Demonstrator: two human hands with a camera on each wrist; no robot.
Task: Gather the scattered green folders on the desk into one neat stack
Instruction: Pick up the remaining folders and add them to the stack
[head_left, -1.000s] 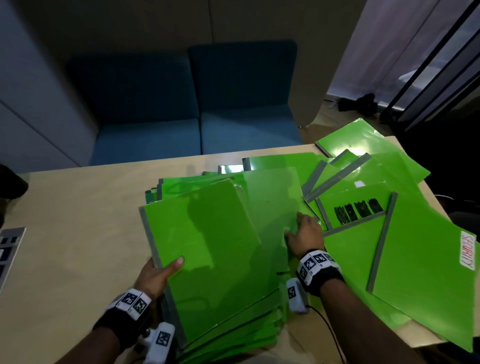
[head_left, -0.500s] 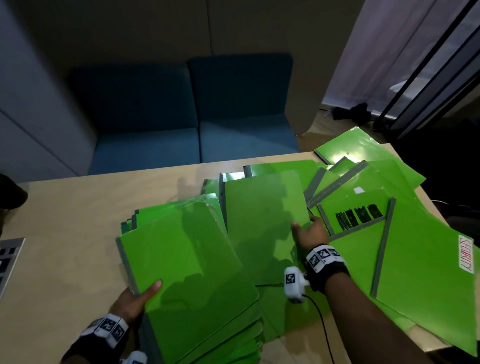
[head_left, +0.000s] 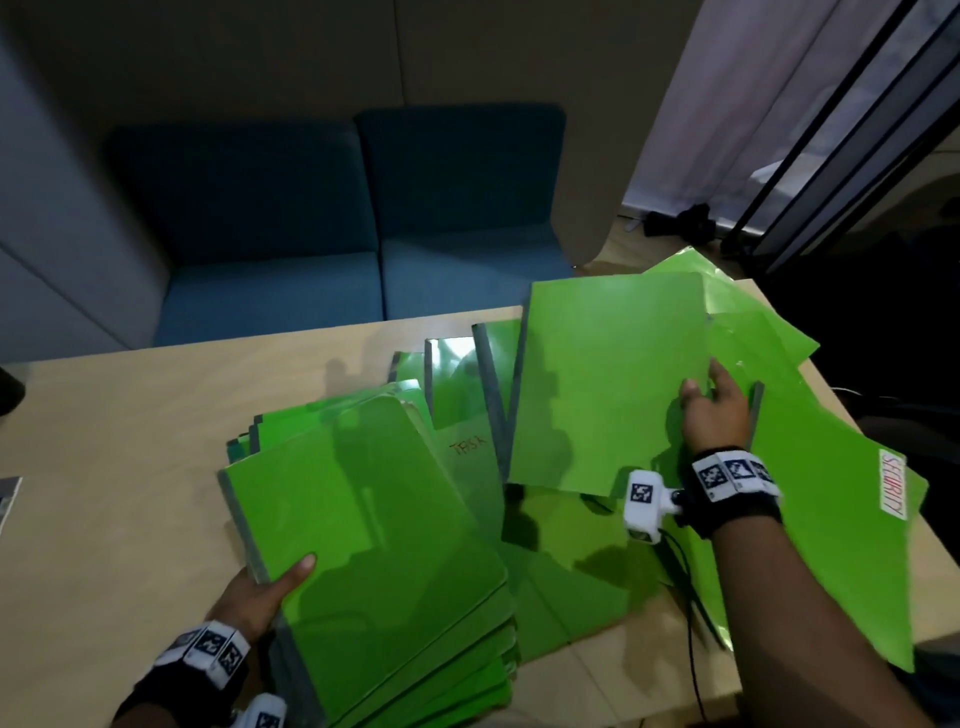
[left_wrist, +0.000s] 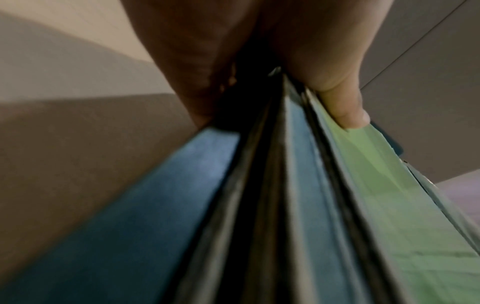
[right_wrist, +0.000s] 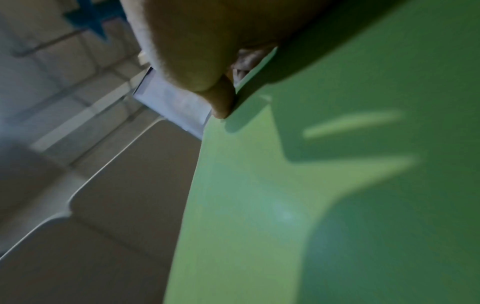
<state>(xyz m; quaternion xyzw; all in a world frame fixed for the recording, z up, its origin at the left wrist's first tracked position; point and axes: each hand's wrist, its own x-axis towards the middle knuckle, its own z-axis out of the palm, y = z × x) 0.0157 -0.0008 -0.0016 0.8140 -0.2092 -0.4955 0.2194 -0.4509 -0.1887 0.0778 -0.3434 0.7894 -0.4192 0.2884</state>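
Note:
A thick stack of green folders (head_left: 374, 545) with grey spines lies at the near left of the wooden desk (head_left: 119, 431). My left hand (head_left: 265, 587) grips its near-left corner, thumb on the top cover; the left wrist view shows that thumb (left_wrist: 345, 107) pressed on the green cover, the other fingers underneath. My right hand (head_left: 714, 410) pinches the right edge of a single green folder (head_left: 608, 389) and holds it lifted and tilted above the pile. In the right wrist view the thumb (right_wrist: 221, 102) lies on that folder's (right_wrist: 337, 185) edge. More folders lie fanned beneath and to the right.
A folder labelled SECURITY (head_left: 852, 519) overhangs the desk's right edge. One folder bears handwritten letters (head_left: 467, 447). A blue sofa (head_left: 337, 234) stands beyond the far edge. A keyboard corner (head_left: 8, 499) shows at the left. A cable (head_left: 691, 623) hangs from my right wrist.
My right hand has taken hold of one folder and raised it up and to the right. My left hand has drawn the stack leftward and toward me.

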